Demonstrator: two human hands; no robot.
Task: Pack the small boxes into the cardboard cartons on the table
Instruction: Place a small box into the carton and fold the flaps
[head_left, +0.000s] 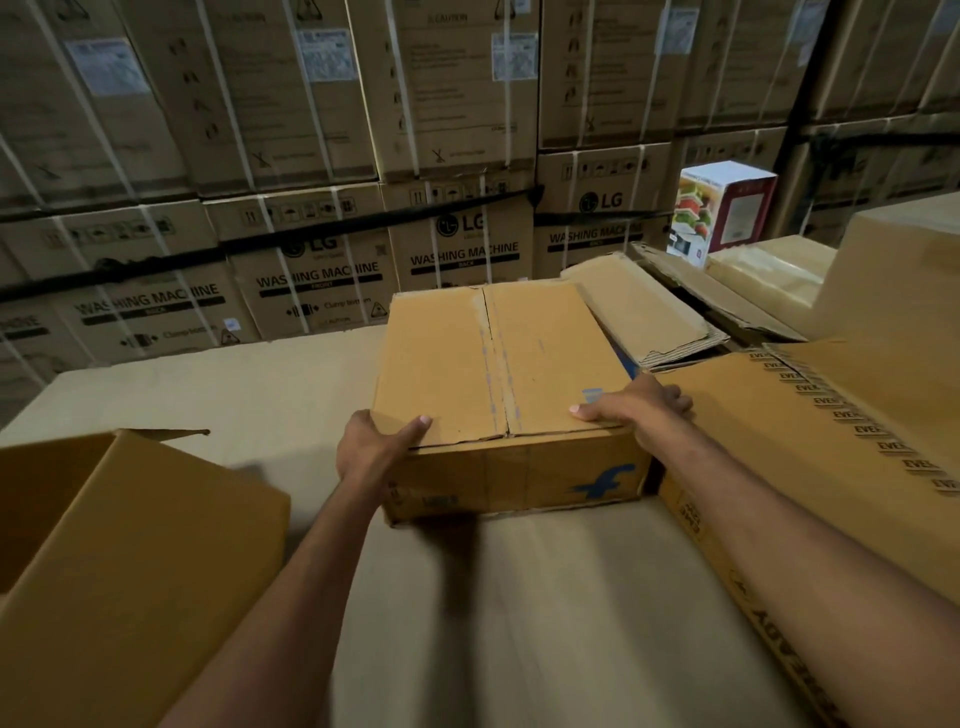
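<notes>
A brown cardboard carton (498, 374) with its top flaps closed and a blue logo on its near side sits in the middle of the table (234, 384). My left hand (374, 452) grips its near left corner, thumb on the top flap. At the near right corner my right hand (636, 408) holds it, thumb lying on top and fingers round the side. A small white and maroon printed box (722, 213) stands at the back right on other cartons. No small box shows inside the closed carton.
An open brown carton (130, 561) stands at the near left. A large printed carton (810, 467) lies at the right, touching the middle one. Flattened cardboard (644, 312) lies behind it. Stacked washing machine cartons (322, 280) wall off the back.
</notes>
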